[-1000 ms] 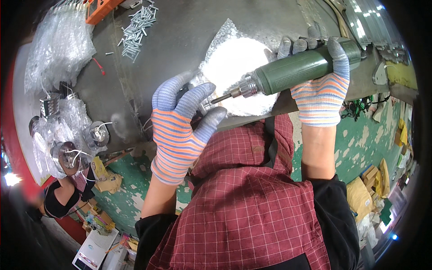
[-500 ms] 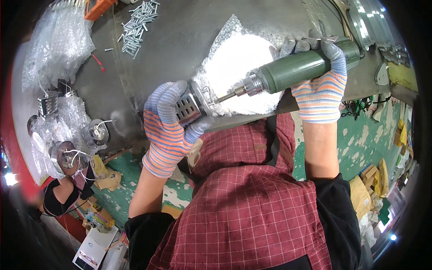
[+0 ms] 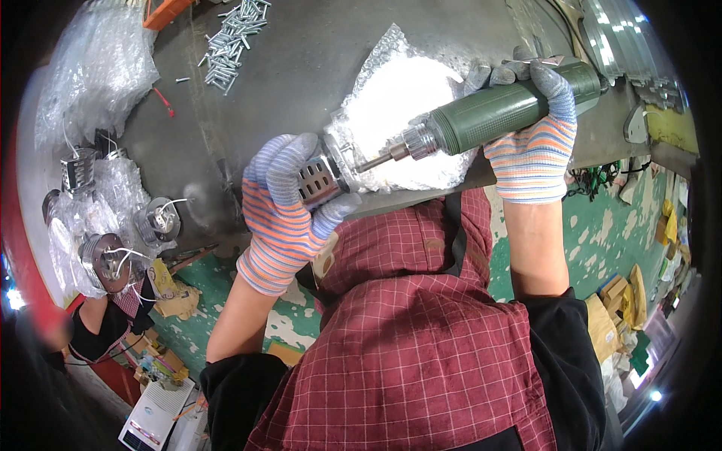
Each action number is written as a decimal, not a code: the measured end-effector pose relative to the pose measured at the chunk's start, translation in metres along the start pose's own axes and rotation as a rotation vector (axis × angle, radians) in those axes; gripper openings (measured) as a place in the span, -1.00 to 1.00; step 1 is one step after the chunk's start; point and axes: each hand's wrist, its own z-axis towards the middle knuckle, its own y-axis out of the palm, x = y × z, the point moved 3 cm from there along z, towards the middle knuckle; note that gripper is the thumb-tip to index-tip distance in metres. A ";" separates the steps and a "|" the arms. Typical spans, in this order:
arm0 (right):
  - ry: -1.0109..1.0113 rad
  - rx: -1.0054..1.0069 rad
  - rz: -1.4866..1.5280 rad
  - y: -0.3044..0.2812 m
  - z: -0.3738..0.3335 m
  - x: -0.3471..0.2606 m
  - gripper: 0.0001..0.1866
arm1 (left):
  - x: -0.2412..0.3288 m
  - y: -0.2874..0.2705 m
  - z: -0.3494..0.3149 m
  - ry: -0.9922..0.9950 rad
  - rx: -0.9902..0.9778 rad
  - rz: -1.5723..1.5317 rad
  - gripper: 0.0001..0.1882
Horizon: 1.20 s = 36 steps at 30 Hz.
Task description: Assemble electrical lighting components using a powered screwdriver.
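My left hand (image 3: 280, 199), in a striped knit glove, is closed round a shiny metal housing with oblong slots (image 3: 317, 180), near the table's front edge. In the gloved right hand (image 3: 535, 143) lies a green electric screwdriver (image 3: 500, 113), held level with its bit pointing left. The bit's tip reaches the open right end of the housing; whether it sits on a screw is too small to tell. Under the bit lies bubble wrap (image 3: 376, 68) with a bright, glaring white area over it. My right thumb and fingers wrap the screwdriver's body.
A pile of screws (image 3: 235, 45) lies at the back, left of centre, near an orange tool or bin (image 3: 164, 13). On the left are bubble-wrap bags (image 3: 98, 83) and round metal parts with white wires (image 3: 109, 263). Another person's arm (image 3: 92, 314) shows at far left.
The screwdriver and my right hand have shifted very slightly left. Both hands keep their hold. The other person's arm at far left has moved a little.
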 end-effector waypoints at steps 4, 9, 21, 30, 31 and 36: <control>0.002 -0.058 0.004 0.001 -0.003 0.003 -0.96 | -0.002 0.000 -0.002 -0.007 -0.015 0.007 -0.14; 0.016 -0.017 0.010 0.002 -0.004 0.002 -0.96 | 0.002 0.000 -0.002 -0.055 -0.021 -0.021 -0.14; -0.091 -0.117 0.032 -0.002 0.005 -0.014 -0.82 | 0.008 -0.004 0.002 -0.042 -0.008 -0.013 -0.20; -0.087 -0.166 0.001 -0.004 0.009 -0.014 -0.83 | 0.004 -0.003 0.002 0.004 0.008 0.000 -0.18; -0.072 -0.184 0.016 -0.004 0.010 -0.013 -0.82 | 0.004 -0.003 0.001 0.002 0.007 0.001 -0.18; -0.096 -0.135 -0.006 -0.004 0.013 -0.012 -0.80 | 0.002 -0.003 0.002 -0.024 -0.015 -0.019 -0.16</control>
